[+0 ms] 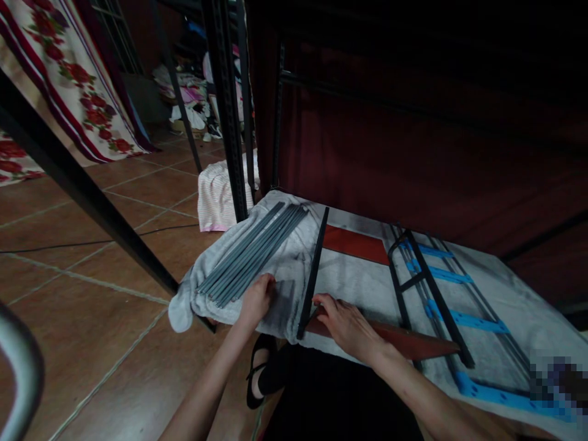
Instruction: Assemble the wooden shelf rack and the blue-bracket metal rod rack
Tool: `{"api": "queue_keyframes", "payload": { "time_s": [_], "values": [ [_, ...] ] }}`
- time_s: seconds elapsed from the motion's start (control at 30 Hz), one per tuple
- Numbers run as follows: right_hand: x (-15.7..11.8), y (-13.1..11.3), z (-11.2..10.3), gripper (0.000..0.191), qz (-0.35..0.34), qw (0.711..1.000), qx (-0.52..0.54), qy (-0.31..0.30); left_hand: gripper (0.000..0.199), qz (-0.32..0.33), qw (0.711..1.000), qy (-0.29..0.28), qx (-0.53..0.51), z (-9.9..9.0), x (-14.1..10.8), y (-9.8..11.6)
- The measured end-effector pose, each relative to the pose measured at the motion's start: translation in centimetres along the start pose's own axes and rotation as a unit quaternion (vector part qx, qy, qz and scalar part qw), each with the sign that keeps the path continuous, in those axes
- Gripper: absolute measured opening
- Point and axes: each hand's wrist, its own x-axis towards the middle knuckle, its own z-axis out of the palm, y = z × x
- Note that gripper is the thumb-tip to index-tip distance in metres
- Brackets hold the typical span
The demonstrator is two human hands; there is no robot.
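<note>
Evidently, both hands are working low over the pale fleece cloth (358, 278); the left hand (258, 299) is curling its fingers in together, and in this dim light I cannot tell whether they are pinching anything small; just beyond that hand and to its left, a bundle of thin grey rods (261, 253) is lying nearly parallel, a few of them sitting slightly apart.

The right hand (345, 326) is hanging loosely spread, fingers bending and thumb standing off, with nothing visibly gripped; just left of its fingertips the black bar (314, 272) is running away from the body; the near reddish-brown panel (416, 343) is lying partly beneath that hand and out to its right, while the far panel (353, 243) is resting beyond it; farther right, a black braced frame piece (438, 300) is lying close by the blue strips (480, 320).

As I am judging it, good handling is calling for a light touch; the right wrist should be riding high so that it is not nudging the near panel; any hold on the bar should be steadying its length, not just its end; rods are probably asking for a mid-length pinch, so that their neighbours are not rolling.
</note>
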Motion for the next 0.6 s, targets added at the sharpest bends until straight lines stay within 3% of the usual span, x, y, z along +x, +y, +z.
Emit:
{"api": "queue_keyframes", "payload": {
  "time_s": [0.1, 0.27, 0.33, 0.6],
  "values": [
    [-0.1, 0.0, 0.4, 0.035, -0.009, 1.0, 0.001, 0.018, 0.009, -0.019, 0.988, -0.028, -0.152, -0.2, -1.8, 2.4],
    [0.0, 0.2, 0.3, 0.061, -0.031, 0.999, 0.001, 0.015, 0.018, -0.061, 0.941, -0.091, -0.321, 0.5, -4.6, 5.3],
    [0.1, 0.2, 0.1, 0.065, -0.038, 0.999, -0.003, 0.002, 0.017, -0.062, 0.937, -0.08, -0.333, 0.7, -4.9, 5.8],
    [0.7, 0.4, -0.6, 0.063, -0.055, 0.998, 0.016, -0.023, 0.013, -0.002, 0.972, -0.08, -0.223, 0.0, -5.1, 6.6]
  ]
}}
